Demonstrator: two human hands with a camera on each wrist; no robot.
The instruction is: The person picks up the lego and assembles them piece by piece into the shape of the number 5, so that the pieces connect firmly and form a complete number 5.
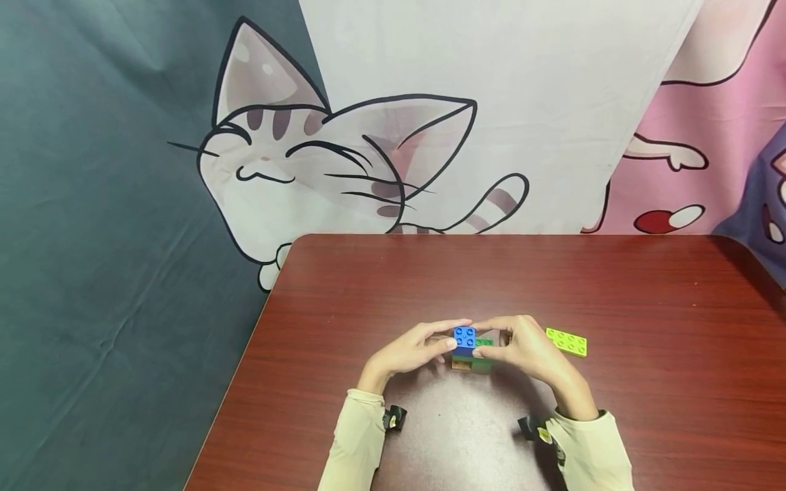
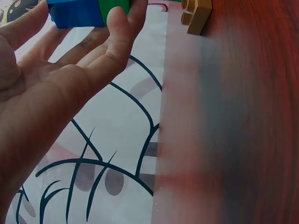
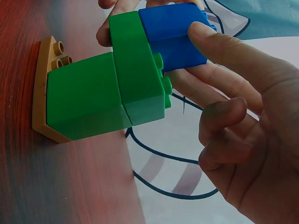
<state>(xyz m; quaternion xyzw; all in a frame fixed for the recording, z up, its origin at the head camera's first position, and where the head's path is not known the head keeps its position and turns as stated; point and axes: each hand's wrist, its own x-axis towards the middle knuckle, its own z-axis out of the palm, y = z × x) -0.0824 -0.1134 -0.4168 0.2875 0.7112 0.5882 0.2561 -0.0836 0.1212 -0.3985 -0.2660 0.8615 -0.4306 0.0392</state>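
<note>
Left hand and right hand grip blue block atop green blocks.

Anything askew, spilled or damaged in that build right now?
Nothing looks spilled or damaged. The one oddity: the upper green plastic brick juts out sideways past the lower green plastic brick, with the blue studded plastic brick on its overhanging end, so it looks lopsided. That may be deliberate.
</note>
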